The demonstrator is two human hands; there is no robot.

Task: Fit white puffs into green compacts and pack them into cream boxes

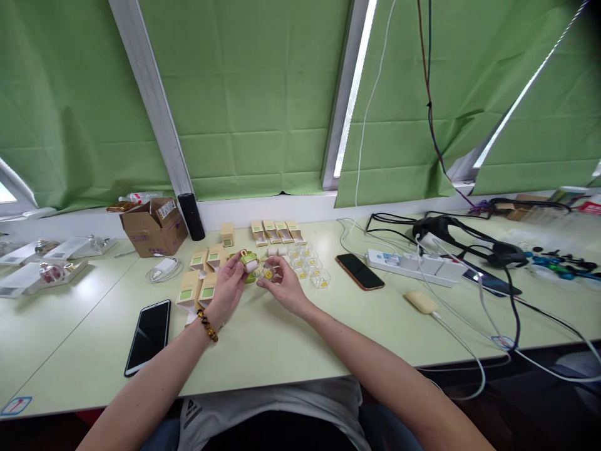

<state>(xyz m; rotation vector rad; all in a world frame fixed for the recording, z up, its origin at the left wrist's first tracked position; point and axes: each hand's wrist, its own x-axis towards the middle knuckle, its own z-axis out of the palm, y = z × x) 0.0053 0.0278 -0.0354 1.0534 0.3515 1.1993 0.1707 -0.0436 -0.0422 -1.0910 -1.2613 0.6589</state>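
Observation:
My left hand (229, 280) is closed on a small green and white piece (251, 263) with a loop at its top; its exact kind is unclear. Close beside it, my right hand (284, 285) pinches a clear plastic cup (267, 273) with a yellow mark in it. The two pieces nearly meet, and I cannot tell whether they touch. Behind my right hand stand several similar clear cups (321, 278) and some white rolls (277, 250). Several small beige boxes (186, 289) with green labels stand open beside my left hand. More green material shows under the held pieces.
A white-framed phone (149, 335) lies left, another phone (360, 270) right. Further right are a power strip (413, 266), a cream-coloured charger (421, 302), a black headset (469, 238) and loose cables. A cardboard box (154, 228) and a black cylinder (191, 216) stand at the back left.

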